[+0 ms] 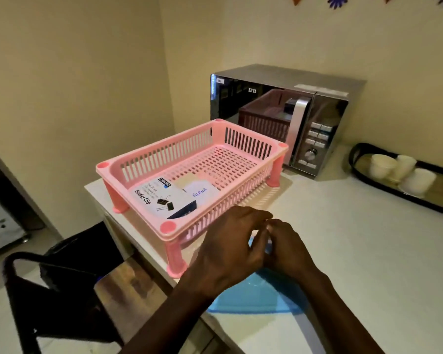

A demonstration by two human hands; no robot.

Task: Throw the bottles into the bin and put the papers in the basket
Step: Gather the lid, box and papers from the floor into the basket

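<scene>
just one head-worn wide-angle view, looking forward and down from close above the white countertop (368, 238), with the pink slotted plastic basket (189, 180) mid-frame and the mirrored silver microwave (279, 116) farther back by the wall

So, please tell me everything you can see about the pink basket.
The pink basket looks like plastic: a shallow rectangular tray with slotted walls, a perforated floor and four short round legs. It stands upright on the white counter, near its left edge, in front of the microwave. Inside, at the near-left end, lie a Binder Clip card and a handwritten white paper. No hand touches it.
</scene>
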